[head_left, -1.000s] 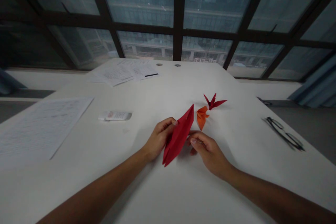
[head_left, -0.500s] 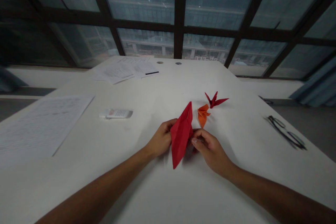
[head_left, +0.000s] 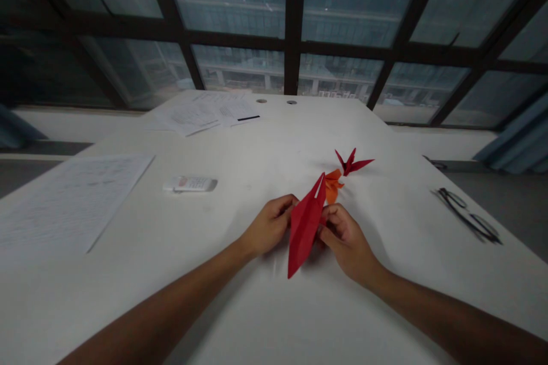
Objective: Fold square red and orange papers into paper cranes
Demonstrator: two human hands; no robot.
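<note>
A folded red paper (head_left: 305, 227), long and pointed at both ends, is held tilted above the white table, with a narrow slit near its upper tip. My left hand (head_left: 270, 224) grips its left edge, the fingertips partly behind the paper. On the right side, my right hand (head_left: 347, 244) pinches the paper between thumb and fingers. Just beyond the upper tip lies an orange folded paper figure (head_left: 333, 186), partly covered by the red paper. Behind that stands a small red paper crane (head_left: 353, 164).
The white table (head_left: 257, 154) carries a white tube (head_left: 190, 184) to the left, printed sheets (head_left: 72, 199) at the far left, more papers (head_left: 192, 115) with a black pen (head_left: 249, 118) at the back, and black-framed glasses (head_left: 468, 215) near the right edge.
The red folded paper has shifted slightly right and tilted more, now overlapping the orange figure. Its slit shows more widely. Both hands have moved a little to the right with it.
</note>
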